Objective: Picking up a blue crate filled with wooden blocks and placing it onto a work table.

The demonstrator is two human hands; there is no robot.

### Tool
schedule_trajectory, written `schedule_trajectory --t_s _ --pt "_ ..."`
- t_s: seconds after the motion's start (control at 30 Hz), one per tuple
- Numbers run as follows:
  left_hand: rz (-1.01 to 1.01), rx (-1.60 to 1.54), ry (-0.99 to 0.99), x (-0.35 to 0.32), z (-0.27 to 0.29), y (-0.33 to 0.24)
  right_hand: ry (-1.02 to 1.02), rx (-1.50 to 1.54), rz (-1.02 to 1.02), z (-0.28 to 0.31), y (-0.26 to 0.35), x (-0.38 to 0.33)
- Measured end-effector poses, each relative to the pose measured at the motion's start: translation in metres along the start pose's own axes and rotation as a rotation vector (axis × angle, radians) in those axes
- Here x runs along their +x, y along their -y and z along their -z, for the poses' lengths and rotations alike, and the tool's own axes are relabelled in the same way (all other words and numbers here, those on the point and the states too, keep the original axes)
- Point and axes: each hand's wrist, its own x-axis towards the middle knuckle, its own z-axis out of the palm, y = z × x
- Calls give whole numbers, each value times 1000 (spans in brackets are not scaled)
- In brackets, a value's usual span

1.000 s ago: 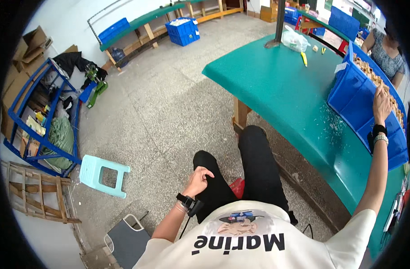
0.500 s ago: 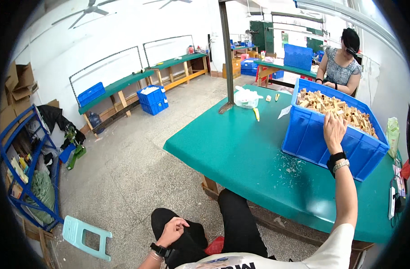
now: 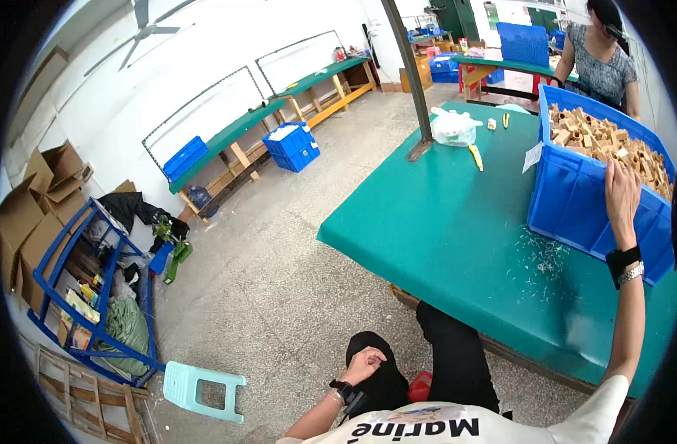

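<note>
A large blue plastic crate (image 3: 575, 194) stands on the right part of the green-topped table, filled with small light-brown tubular pieces (image 3: 603, 137). My right hand (image 3: 622, 194) is at its near rim, with the fingers hooked over the edge; a black band and a metal watch are on that wrist. Low in the picture, my left hand (image 3: 366, 364) rests on my bent knee, its fingers curled together and nothing visible in them. A white tag (image 3: 533, 157) sticks out from the crate's left corner.
Thin pale scraps (image 3: 543, 259) lie on the green table (image 3: 420, 214). Near the metal post are a clear plastic bag (image 3: 455, 129) and a yellow-handled cutter (image 3: 476, 157). A person (image 3: 597, 63) is behind the crate. A pale-green stool (image 3: 205, 391) stands at lower left.
My view has turned left, so the table and crate appear further right. My right hand stays at the crate's rim, and my left hand stays on my knee.
</note>
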Motion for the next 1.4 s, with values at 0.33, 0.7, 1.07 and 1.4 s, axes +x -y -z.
schedule_trajectory --t_s 0.33,0.7,1.07,1.4 --pt "-190 -52 -196 -17 -1 32 715 2003 834 203 183 -78" --pt "-230 -100 -207 2 -17 11 231 2548 483 255 210 -58" --pt "-96 -279 -141 11 -19 10 -1131 2082 464 207 152 -52" --pt "-127 -106 -128 -11 -10 14 -1079 1921 361 190 156 -53"
